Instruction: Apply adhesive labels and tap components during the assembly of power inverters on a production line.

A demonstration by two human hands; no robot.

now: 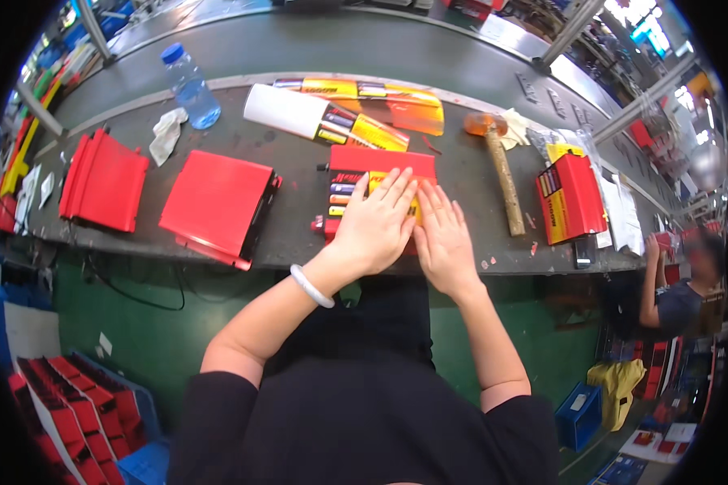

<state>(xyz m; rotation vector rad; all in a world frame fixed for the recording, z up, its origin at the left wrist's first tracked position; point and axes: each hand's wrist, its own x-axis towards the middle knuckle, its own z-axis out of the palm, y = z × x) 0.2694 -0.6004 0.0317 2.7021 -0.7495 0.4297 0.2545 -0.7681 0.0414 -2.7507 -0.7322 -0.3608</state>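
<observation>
— At the table's [299, 234] near edge, what lies under the palms?
— An open red case [380, 166] of small tools, with a yellow-and-red sleeve half over it. The left hand [376, 222] lies flat, fingers spread, pressing down on it; the right hand [443, 238] lies flat just beside, touching it. Neither grips anything.
— How would the case handle?
— I judge it a stiff, light plastic shell, slick on its faces; the printed sleeve looks thin and would crease. Best taken by the long edges, not the lid.
— And around it, from the left?
— Two closed red cases [105, 182] and [217, 206], a crumpled rag [167, 133], a clear water bottle [191, 86]. Behind the hands, a white tube [287, 111] and yellow packets [388, 101]. To the right, a wooden-handled mallet [501, 174] and another red case [570, 198] stood on edge.
— The surface?
— Dark, scuffed, flecked with red paint. Green floor below, crates of red cases at the lower left, another person working at the far right.
</observation>
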